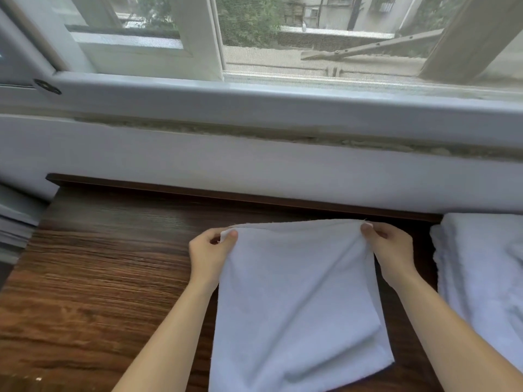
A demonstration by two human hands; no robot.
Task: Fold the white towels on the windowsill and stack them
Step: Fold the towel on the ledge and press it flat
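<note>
A white towel [297,301] hangs spread between my two hands over the dark wooden windowsill [107,278]. My left hand [210,250] pinches its upper left corner between thumb and fingers. My right hand [392,247] pinches the upper right corner. The top edge is held taut and lifted off the sill, while the lower part drapes toward me and lies on the wood. A pile of other white towels [481,273] lies on the sill at the far right, partly cut off by the frame edge.
A white wall and window frame [254,108] rise just behind the sill's back lip. A mesh screen covers the window [311,38]. Bare wood stretches to the left of the held towel.
</note>
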